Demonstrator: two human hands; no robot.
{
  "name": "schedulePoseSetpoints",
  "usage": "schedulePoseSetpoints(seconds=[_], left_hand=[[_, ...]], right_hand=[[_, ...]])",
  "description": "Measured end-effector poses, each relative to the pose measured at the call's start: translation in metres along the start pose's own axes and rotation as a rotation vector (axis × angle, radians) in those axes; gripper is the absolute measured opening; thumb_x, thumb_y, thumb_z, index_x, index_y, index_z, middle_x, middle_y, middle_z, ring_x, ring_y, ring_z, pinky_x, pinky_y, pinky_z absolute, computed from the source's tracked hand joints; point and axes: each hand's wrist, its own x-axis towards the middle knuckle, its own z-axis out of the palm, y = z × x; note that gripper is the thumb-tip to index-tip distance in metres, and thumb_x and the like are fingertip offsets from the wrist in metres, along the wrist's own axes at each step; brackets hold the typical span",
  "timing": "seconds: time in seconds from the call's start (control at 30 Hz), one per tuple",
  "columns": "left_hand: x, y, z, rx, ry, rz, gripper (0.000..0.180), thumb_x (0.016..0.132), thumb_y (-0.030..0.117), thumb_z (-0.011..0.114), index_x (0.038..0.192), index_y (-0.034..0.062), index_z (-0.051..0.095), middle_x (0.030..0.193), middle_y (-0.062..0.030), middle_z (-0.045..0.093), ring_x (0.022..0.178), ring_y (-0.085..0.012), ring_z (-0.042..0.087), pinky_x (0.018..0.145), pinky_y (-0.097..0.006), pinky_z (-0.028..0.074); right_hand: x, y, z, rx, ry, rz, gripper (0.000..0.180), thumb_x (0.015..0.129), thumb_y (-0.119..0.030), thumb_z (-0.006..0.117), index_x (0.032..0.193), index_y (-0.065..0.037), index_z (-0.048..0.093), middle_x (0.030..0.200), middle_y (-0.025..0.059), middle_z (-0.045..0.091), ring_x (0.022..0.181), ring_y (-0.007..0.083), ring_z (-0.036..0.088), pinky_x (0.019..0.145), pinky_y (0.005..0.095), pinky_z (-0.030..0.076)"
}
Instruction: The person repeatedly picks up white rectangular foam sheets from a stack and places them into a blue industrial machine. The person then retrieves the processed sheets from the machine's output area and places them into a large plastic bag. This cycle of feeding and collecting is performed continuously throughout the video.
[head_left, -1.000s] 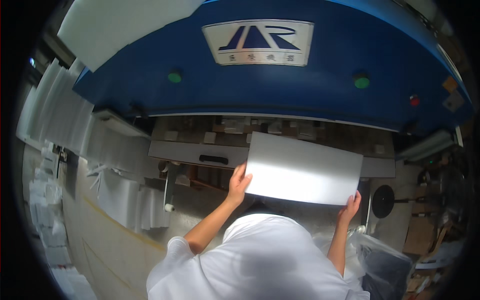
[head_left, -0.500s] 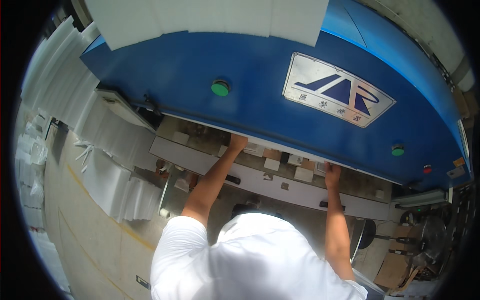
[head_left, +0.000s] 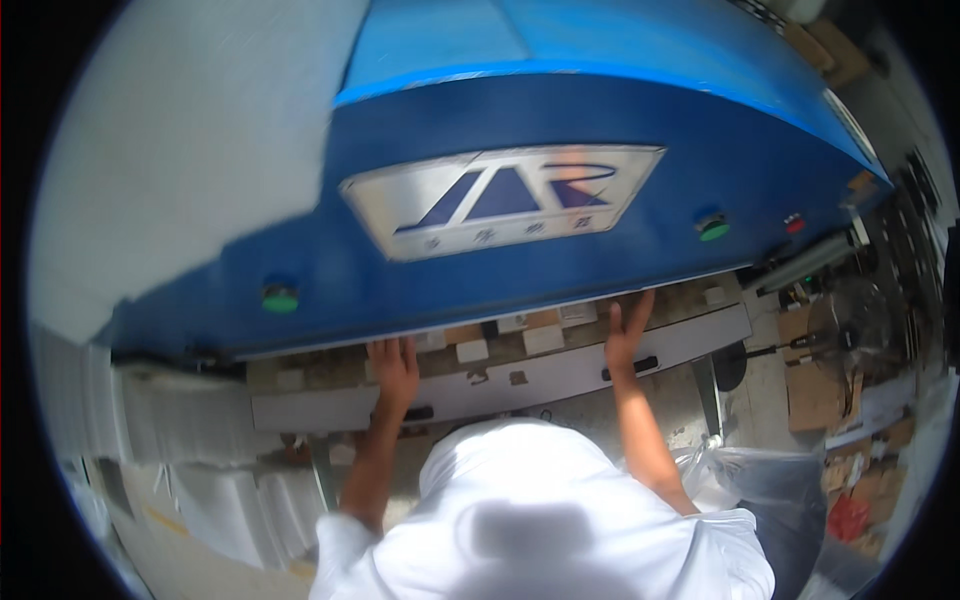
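A blue machine (head_left: 560, 255) with a pale nameplate stretches across the view in front of me. Below its lower edge lies a work bed holding white blocks (head_left: 545, 340) and brownish pieces. My left hand (head_left: 395, 368) is over the left part of this bed, fingers stretched toward the machine's edge and nothing seen in them. To the right of the blocks, my right hand (head_left: 626, 335) has its fingers spread, tips close to the same edge. Whether either hand's fingertips touch the machine, I cannot tell.
Green buttons (head_left: 280, 298) and a red button (head_left: 794, 224) sit on the machine's face. A large white mass (head_left: 200, 150) blocks the upper left. White sheets (head_left: 230, 510) stand at lower left. A fan (head_left: 850, 320), cardboard and a plastic bag (head_left: 760, 490) are at right.
The view has swung, shifting the machine leftward. Both hands have come back from the machine's lower edge. Their fingers, partly hidden there before, now show stretched out.
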Motion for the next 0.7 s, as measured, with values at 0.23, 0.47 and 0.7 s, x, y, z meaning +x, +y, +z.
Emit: schedulePoseSetpoints(seconds=[0.23,0.47,0.7], left_hand=[[0.115,0.05,-0.112,0.338,0.588,0.248,0.072,0.103,0.043,0.038,0.146,-0.0138,0.024,0.152,-0.0328,0.022,0.139,-0.0494,0.023,0.11,-0.062,0.021],[0.165,0.036,-0.119,0.597,0.852,0.347,0.07,0.104,0.048,0.029,0.145,-0.0079,0.036,0.15,-0.0334,0.026,0.137,-0.0503,0.027,0.109,-0.061,0.025],[0.157,0.079,-0.124,0.533,0.711,0.302,0.061,0.1,0.043,0.045,0.142,-0.0016,0.039,0.142,-0.0278,0.037,0.13,-0.0475,0.038,0.105,-0.059,0.035]], right_hand=[[0.133,-0.114,-0.09,0.039,0.346,-0.344,0.084,0.099,-0.051,0.042,0.154,0.003,0.009,0.161,0.0232,0.0,0.15,0.0362,0.001,0.119,0.0499,0.009],[0.174,-0.137,-0.064,-0.21,0.403,-0.4,0.083,0.096,-0.062,0.038,0.154,-0.004,0.023,0.158,0.0302,0.007,0.147,0.0476,0.004,0.114,0.063,0.003],[0.138,-0.146,-0.117,-0.009,0.111,-0.279,0.083,0.092,-0.051,0.054,0.154,-0.005,0.023,0.16,0.0266,0.004,0.148,0.0447,0.004,0.115,0.062,0.005]])
